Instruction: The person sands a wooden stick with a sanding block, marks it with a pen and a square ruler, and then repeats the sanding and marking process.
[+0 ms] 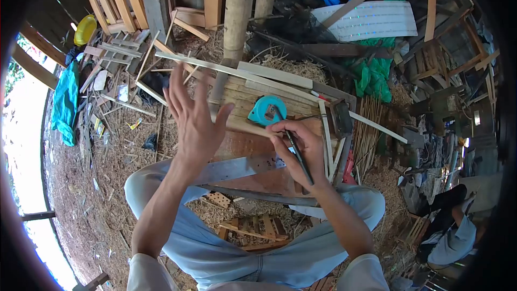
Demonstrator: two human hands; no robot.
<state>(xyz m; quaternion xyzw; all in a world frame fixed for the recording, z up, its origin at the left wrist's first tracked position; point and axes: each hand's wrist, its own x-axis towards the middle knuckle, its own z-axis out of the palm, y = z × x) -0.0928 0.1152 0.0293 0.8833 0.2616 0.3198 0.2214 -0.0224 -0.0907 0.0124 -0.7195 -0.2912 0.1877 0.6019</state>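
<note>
The left hand (194, 121) hovers above the reddish-brown wooden board (245, 145), fingers spread wide. The right hand (299, 148) pinches a slim dark pencil (299, 163) near the board's right edge, just below a round teal tape measure (266, 109).

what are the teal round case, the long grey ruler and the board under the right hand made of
Teal case: likely plastic, smooth, even colour. Ruler: metal, probably steel, grey with a bright sheen. Board under the right hand, which holds a pencil: wood, reddish-brown, matte, apparently unpainted.
</note>
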